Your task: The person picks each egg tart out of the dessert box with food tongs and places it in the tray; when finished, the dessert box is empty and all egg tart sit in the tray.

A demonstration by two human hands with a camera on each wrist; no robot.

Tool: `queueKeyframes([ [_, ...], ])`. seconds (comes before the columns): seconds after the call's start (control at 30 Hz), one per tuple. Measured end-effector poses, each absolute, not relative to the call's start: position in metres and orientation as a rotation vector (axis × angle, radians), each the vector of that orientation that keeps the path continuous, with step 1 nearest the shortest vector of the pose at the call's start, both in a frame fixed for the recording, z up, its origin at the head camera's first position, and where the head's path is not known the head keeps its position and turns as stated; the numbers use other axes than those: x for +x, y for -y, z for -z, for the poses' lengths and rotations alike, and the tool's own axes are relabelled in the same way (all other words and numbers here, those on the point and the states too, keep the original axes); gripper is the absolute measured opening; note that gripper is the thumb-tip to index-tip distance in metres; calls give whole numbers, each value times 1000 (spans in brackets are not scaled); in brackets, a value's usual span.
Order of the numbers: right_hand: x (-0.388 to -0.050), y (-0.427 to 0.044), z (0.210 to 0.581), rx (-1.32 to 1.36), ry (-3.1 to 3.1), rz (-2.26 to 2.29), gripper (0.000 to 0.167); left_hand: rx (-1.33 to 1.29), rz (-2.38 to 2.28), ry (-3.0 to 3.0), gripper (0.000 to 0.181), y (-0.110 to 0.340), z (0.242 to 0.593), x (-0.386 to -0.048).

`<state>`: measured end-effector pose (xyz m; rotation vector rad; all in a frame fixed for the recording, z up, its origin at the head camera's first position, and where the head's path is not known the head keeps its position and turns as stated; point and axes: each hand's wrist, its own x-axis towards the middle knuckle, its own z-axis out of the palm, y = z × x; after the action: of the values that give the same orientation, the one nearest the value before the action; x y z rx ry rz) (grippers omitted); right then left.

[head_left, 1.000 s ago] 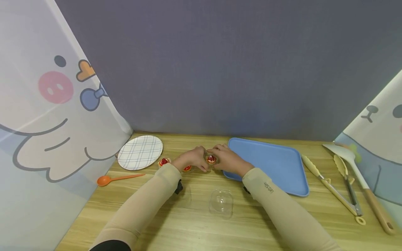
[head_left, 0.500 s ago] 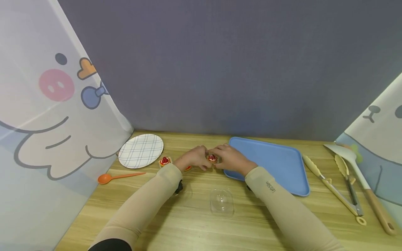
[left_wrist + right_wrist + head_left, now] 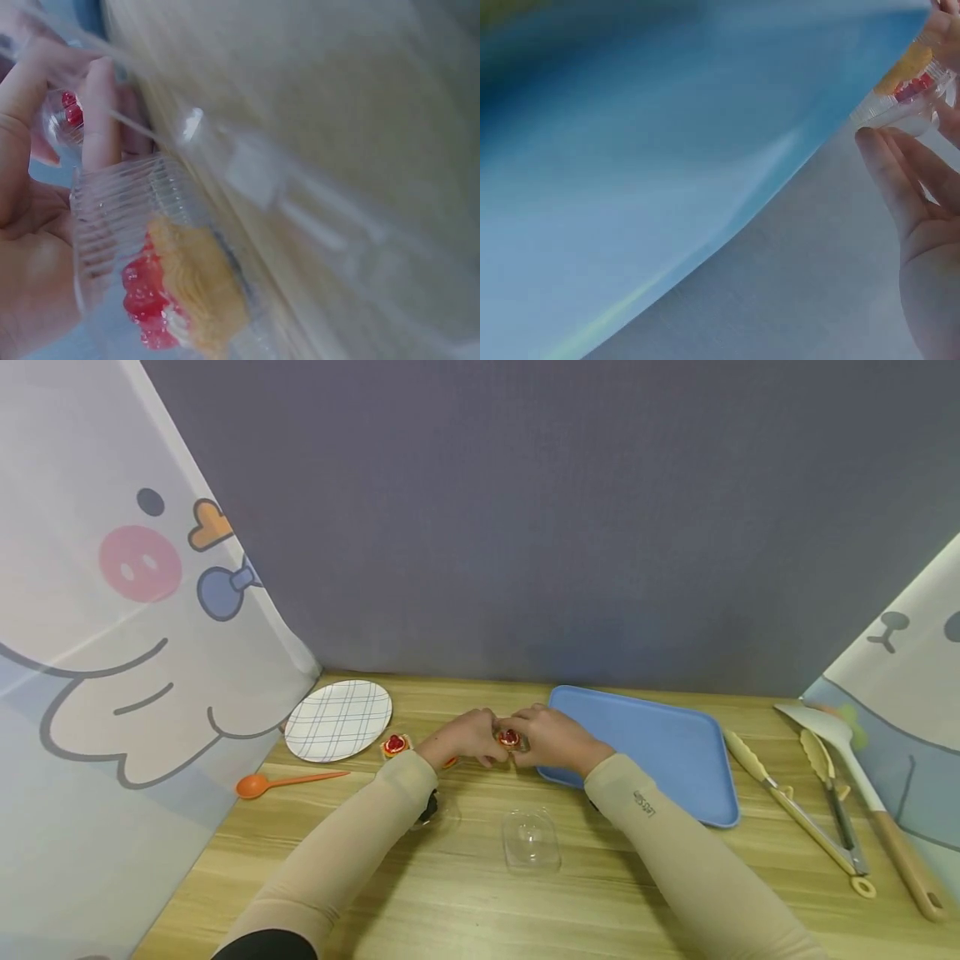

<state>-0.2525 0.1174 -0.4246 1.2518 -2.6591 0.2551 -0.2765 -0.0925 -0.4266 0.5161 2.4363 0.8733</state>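
Between my two hands in the head view sits a clear plastic box with a red-topped tart (image 3: 508,739) in it. My left hand (image 3: 471,737) grips the box from the left, fingers bent around its side. From the right, my right hand (image 3: 553,739) holds the same box; in the right wrist view, fingertips (image 3: 877,150) lie at the edge of the clear box (image 3: 911,97). A second boxed tart (image 3: 180,289) lies beside my left palm, partly hidden by the wrist in the head view. Another berry tart (image 3: 395,744) is left of my left wrist.
A clear lid (image 3: 531,841) lies in front of the hands, another (image 3: 447,812) by the left wrist. The blue tray (image 3: 645,743) is right, beyond it tongs (image 3: 787,806) and a ladle-like turner (image 3: 862,785). Left are a checked plate (image 3: 337,720) and orange spoon (image 3: 255,786).
Both hands stay at the boxed tart, with only small finger shifts. The head view has moved slightly; the other things lie where they were.
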Motion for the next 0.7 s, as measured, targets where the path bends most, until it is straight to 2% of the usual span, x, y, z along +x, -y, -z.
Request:
queueKeyframes([
  [0.13,-252,-117,424,1303,2576,-189,49,467,-888,-2446,44,92,424,-273],
  [0.37,-252,-116,424,1338,2527,-175,46,493,-859,-2474,37,90,423,-270],
  [0.7,-255,-117,425,1361,2431,-206,37,509,-790,-2518,43,90,425,-274],
])
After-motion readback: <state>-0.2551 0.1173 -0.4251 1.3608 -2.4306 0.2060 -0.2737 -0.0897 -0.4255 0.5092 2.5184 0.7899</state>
